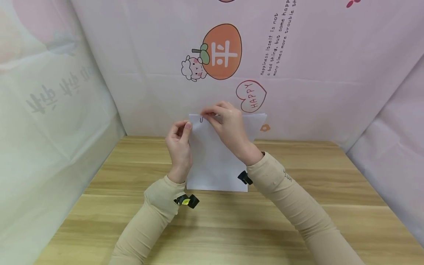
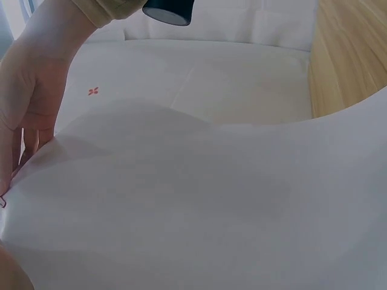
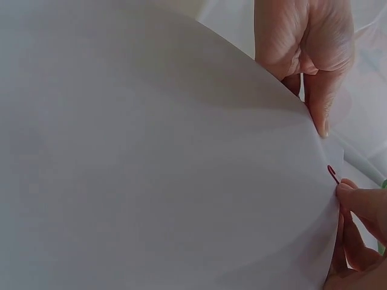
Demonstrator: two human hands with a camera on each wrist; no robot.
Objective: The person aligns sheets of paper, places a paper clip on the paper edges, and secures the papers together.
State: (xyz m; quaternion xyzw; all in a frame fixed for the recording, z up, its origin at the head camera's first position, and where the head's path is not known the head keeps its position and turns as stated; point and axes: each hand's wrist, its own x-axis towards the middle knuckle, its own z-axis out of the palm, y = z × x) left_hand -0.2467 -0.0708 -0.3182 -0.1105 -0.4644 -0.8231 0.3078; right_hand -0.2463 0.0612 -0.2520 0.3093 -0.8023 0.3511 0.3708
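Note:
White paper (image 1: 215, 162), apparently more than one sheet, is held upright above the table. My left hand (image 1: 180, 143) pinches its left edge near the top corner, thumb in front. At the top edge, my right hand (image 1: 228, 123) pinches the end of a paper clip (image 1: 201, 120) between thumb and fingertips. The right wrist view shows the clip as red, its looped end (image 3: 332, 173) lying over the sheet and the rest hidden by the thumb. In the left wrist view the paper fills most of the picture, with only a bit of the clip (image 2: 3, 202) showing.
The wooden table (image 1: 298, 206) lies below the paper. Behind it hangs a pink printed cloth (image 1: 159, 95), close to the paper's top edge, with pale cloth at both sides. Black wrist cameras (image 1: 245, 177) sit on both sleeves.

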